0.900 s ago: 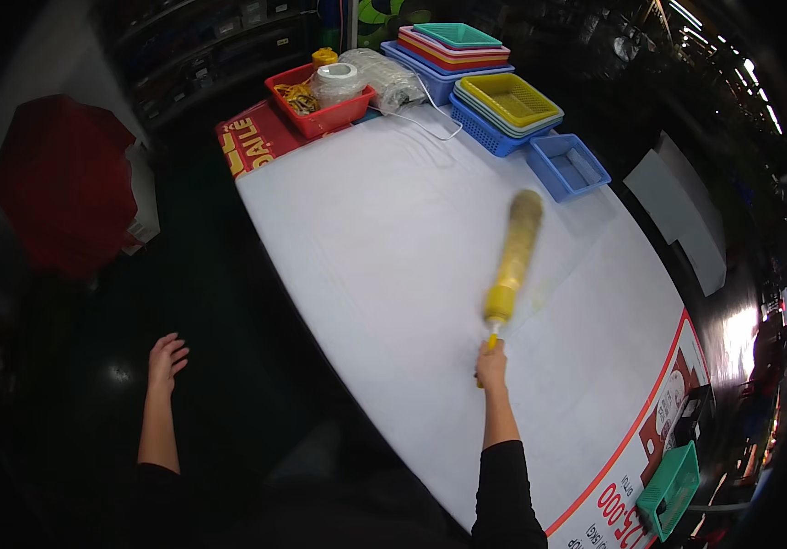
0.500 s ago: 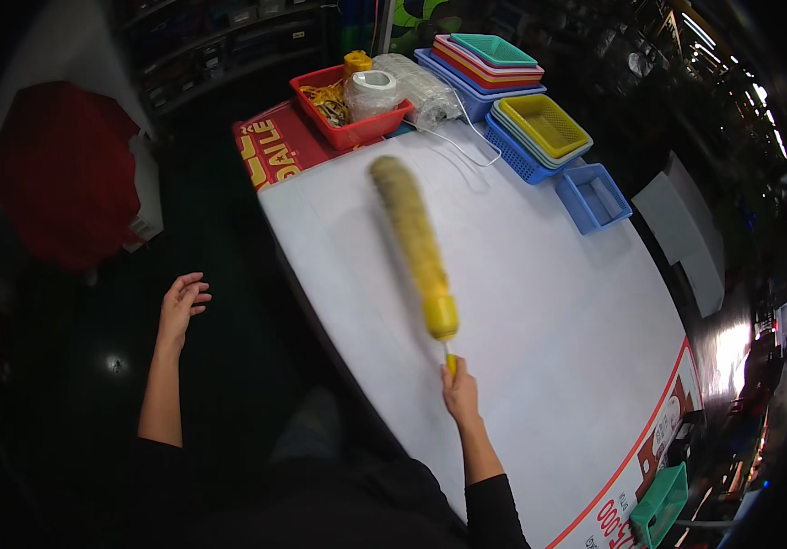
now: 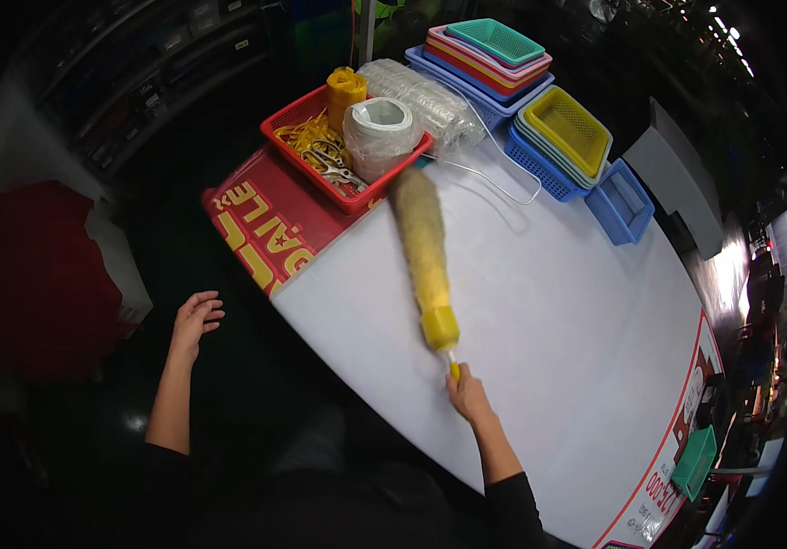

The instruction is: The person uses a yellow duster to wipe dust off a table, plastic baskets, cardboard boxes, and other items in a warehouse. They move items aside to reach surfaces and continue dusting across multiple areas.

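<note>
The left hand (image 3: 196, 317) is hanging out past the tabletop's left edge, over the dark floor, fingers loosely spread and holding nothing. A red banner (image 3: 261, 224) with yellow lettering is hanging over the far left corner of the table (image 3: 540, 339), which is lying under a white cover.

On that corner a red basket (image 3: 320, 174) is sitting, carrying yellow bands, a pair of scissors, a yellow roll (image 3: 345, 87) and a white roll (image 3: 378, 133). A clear bag (image 3: 430, 96) of plastic ware is lying just beside the basket along the far edge, with a white cord (image 3: 494, 178) trailing from it onto the cover.

The right hand (image 3: 467, 395) is resting near the tabletop's near edge, closed around the thin yellow handle of a duster (image 3: 423, 252). The duster is stretching away from the hand toward the far left corner (its fluffy head is blurred), and its tip is reaching just beside the red basket; whether it is touching the cover is not clear.

Further right along the far edge, a stack of trays (image 3: 490, 55) with a teal one on top is standing next to a second stack (image 3: 563, 133) topped by a yellow basket. A blue bin (image 3: 627, 206) is sitting near the right edge. A green basket (image 3: 695, 462) is showing beyond the near right corner.
</note>
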A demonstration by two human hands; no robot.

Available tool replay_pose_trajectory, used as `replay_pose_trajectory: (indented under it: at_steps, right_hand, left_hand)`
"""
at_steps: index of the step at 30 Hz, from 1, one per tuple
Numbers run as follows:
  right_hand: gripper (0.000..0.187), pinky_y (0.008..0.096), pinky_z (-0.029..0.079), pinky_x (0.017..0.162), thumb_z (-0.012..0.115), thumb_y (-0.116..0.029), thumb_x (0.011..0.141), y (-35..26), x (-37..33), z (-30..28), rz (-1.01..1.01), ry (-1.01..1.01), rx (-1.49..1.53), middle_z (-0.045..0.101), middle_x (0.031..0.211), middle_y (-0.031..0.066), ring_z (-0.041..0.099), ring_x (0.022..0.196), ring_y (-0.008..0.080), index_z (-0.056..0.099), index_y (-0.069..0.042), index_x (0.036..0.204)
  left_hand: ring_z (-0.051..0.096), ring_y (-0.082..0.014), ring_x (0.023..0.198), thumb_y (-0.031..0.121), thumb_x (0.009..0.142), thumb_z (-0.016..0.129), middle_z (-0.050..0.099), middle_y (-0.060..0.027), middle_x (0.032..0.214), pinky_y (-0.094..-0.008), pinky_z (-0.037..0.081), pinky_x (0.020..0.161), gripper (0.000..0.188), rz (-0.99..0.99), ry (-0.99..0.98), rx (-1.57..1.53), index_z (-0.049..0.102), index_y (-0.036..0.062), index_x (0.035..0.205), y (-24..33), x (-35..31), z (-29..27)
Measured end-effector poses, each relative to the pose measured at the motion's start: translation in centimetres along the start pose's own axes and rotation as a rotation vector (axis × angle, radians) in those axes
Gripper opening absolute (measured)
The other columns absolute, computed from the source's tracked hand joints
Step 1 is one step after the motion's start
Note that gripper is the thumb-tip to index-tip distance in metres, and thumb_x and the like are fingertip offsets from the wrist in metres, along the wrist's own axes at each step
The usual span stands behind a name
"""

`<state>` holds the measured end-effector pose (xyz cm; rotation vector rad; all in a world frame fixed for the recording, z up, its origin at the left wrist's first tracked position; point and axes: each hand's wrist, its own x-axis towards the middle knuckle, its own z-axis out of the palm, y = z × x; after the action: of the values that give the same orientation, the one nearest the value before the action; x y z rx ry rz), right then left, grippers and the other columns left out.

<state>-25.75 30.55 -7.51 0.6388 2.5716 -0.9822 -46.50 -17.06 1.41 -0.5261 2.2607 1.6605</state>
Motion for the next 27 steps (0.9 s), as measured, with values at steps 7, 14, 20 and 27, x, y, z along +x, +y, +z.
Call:
replay_pose_trajectory:
  at_steps: [7, 14, 20, 27]
  right_hand:
    - [0.025, 0.0458, 0.050, 0.061, 0.060, -0.034, 0.091, -2.4, -15.4, 0.7, -0.172, -0.224, -0.251, 0.066, 0.076, 0.0147, 0.065, 0.069, 0.0363, 0.058, -0.013, 0.105]
    - [0.022, 0.0398, 0.049, 0.058, 0.067, -0.021, 0.087, -1.1, -22.6, 1.2, 0.109, 0.205, -0.191, 0.064, 0.073, 0.0143, 0.063, 0.064, 0.0349, 0.060, -0.008, 0.103]
    - [0.021, 0.0288, 0.039, 0.048, 0.060, -0.019, 0.094, 3.1, -24.5, 5.4, 0.440, 0.525, 0.283, 0.050, 0.062, 0.0036, 0.048, 0.052, 0.0114, 0.055, 0.000, 0.102]
    - [0.025, 0.0441, 0.047, 0.058, 0.054, -0.020, 0.096, 7.9, -16.4, 4.0, 0.485, 0.615, 0.213, 0.063, 0.074, 0.0230, 0.063, 0.067, 0.0410, 0.051, 0.001, 0.110]
  left_hand:
    - [0.042, -0.0347, 0.132, 0.042, 0.088, 0.066, 0.042, -0.0216, 0.142, -0.0509, 0.047, 0.098, 0.077, -0.059, -0.393, -0.351, 0.034, 0.0000, 0.144, 9.2, 18.2, 11.1]
    - [0.053, -0.0411, 0.117, 0.025, 0.085, 0.065, 0.048, -0.0231, 0.131, -0.0670, 0.046, 0.090, 0.057, -0.364, -0.312, -0.450, 0.043, 0.0048, 0.133, 12.2, 28.8, 23.8]
    - [0.061, -0.0385, 0.099, -0.004, 0.070, 0.049, 0.056, -0.0179, 0.112, -0.0666, 0.051, 0.082, 0.045, -0.331, -0.350, -0.605, 0.050, 0.0024, 0.115, 8.6, 30.1, 21.1]
    - [0.061, -0.0384, 0.103, -0.013, 0.066, 0.048, 0.056, -0.0166, 0.108, -0.0579, 0.051, 0.092, 0.054, -0.447, -0.233, -0.667, 0.046, 0.0016, 0.117, -0.8, 16.6, 8.5]
